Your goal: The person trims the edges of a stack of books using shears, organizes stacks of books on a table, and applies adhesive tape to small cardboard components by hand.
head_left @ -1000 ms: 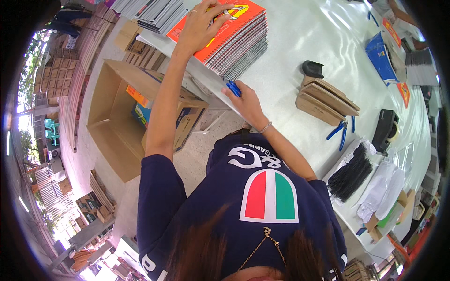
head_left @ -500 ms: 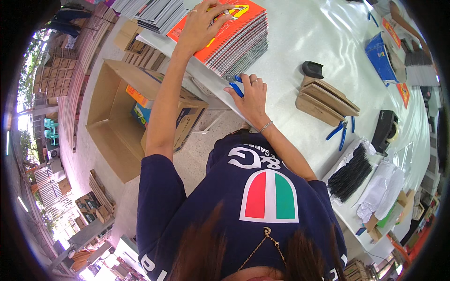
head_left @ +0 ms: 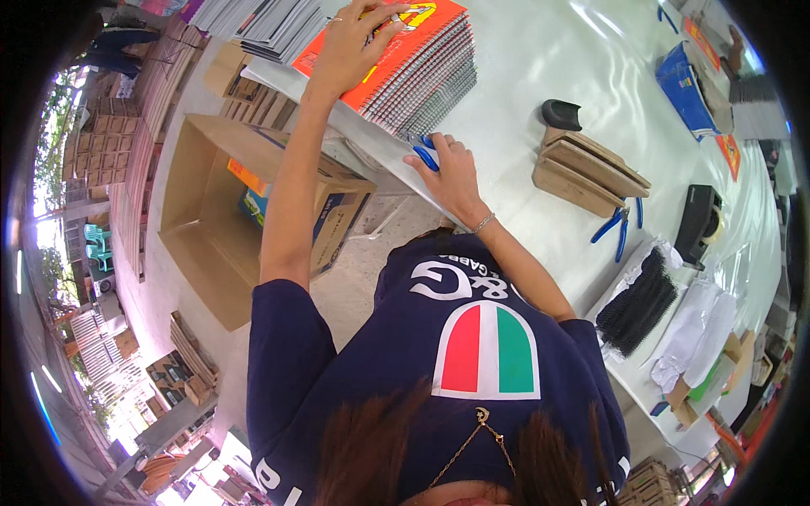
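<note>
A stack of spiral-bound notebooks (head_left: 422, 76) with orange-red covers lies at the table's near edge. My left hand (head_left: 359, 42) rests on the top cover, fingers stretched across it and slightly bent. My right hand (head_left: 453, 173) is closed around blue-handled pliers (head_left: 425, 157). Their jaws point at the lower corner of the stack, by the ends of the wire spirals; whether they grip a wire is too small to tell.
Beside the table, left of me, stands an open cardboard box (head_left: 211, 219) with colourful items inside. Grey stacked sheets (head_left: 283, 34) are at the far left. A wooden holder (head_left: 591, 173), second blue-handled pliers (head_left: 623, 226), a tape dispenser (head_left: 699, 223) and black wire spirals (head_left: 639, 304) lie to the right.
The stack and my left hand sit slightly farther left and higher in the picture, as the view has shifted a little. My right hand keeps the pliers at the same corner.
</note>
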### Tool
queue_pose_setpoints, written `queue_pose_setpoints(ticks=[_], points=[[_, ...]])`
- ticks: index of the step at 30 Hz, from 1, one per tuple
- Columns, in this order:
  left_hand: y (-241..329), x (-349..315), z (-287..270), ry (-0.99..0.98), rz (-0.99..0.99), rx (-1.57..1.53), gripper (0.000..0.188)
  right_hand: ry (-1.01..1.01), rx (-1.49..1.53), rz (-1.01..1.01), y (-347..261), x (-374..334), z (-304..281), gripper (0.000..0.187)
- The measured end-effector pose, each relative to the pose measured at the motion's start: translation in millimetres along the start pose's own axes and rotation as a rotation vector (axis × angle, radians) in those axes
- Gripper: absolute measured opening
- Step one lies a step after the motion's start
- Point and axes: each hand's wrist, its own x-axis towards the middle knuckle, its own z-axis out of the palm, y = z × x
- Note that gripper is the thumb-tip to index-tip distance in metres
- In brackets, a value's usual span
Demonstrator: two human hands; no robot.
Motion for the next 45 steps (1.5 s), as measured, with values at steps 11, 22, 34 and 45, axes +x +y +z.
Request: queue_pose_setpoints(ticks=[11, 22, 34, 45], points=[[-6.0, 0.4, 1.3, 0.014, 0.033, 0.057, 0.031, 0.163, -0.300, -0.181, 6.8, 1.8, 4.8, 0.053], [-5.1, 2.2, -1.1, 0.001, 0.059, 0.058, 0.031, -0.128, 0.123, 0.096, 5.3, -3.5, 6.3, 0.051], [-3.9, 0.8, -0.9, -0.006, 0.029, 0.040, 0.032, 0.104, -0.252, -0.178, 16.9, 0.4, 9.4, 0.052], [-4.1, 0.0, -0.2, -0.012, 0.010, 0.045, 0.032, 0.057, -0.106, -0.059, 18.8, -5.7, 11.9, 0.055]])
